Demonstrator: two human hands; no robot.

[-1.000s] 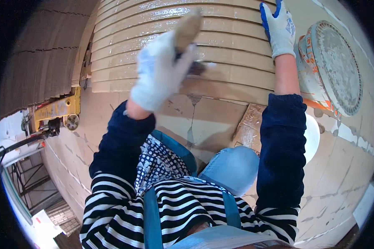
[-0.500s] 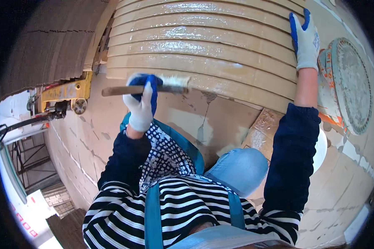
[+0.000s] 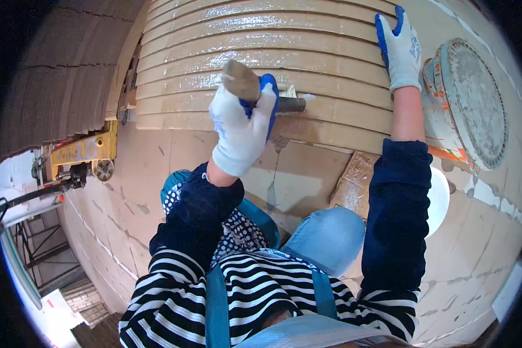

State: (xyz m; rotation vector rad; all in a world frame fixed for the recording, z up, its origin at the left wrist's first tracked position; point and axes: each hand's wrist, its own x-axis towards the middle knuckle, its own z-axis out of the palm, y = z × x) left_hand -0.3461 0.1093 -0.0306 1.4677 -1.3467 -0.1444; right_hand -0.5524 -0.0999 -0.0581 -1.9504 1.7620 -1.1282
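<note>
Gripping a brush, left hand works over the near edge of the stack, head view. Fingers wrap the handle, whose pale wooden end tilts up toward the camera; blue palm coating shows beside it. Brush head, dark with some pale bristles, points right, over the stack's lowest strips. Cannot tell whether bristles touch.

Stack: tan card layers stepped like shingles, long edges running side to side. Glossy wet streaks across its middle and upper left; a small whitish patch on its near part, just beside the brush head.

Right hand at the stack's right edge, blue palm side toward it, thumb and a finger spread wide, grasping nothing visible. Pressure cannot be told. Both hands wear white gloves with blue coating.

Right of the stack: bucket, pale crusted top, orange marks on its side. Left of the stack: pile of dark brown card, many thin layers. Below the stack's left corner, yellow pallet jack with a small wheel. Below its near edge, toward the right: taped card, shiny, and a denim knee.
</note>
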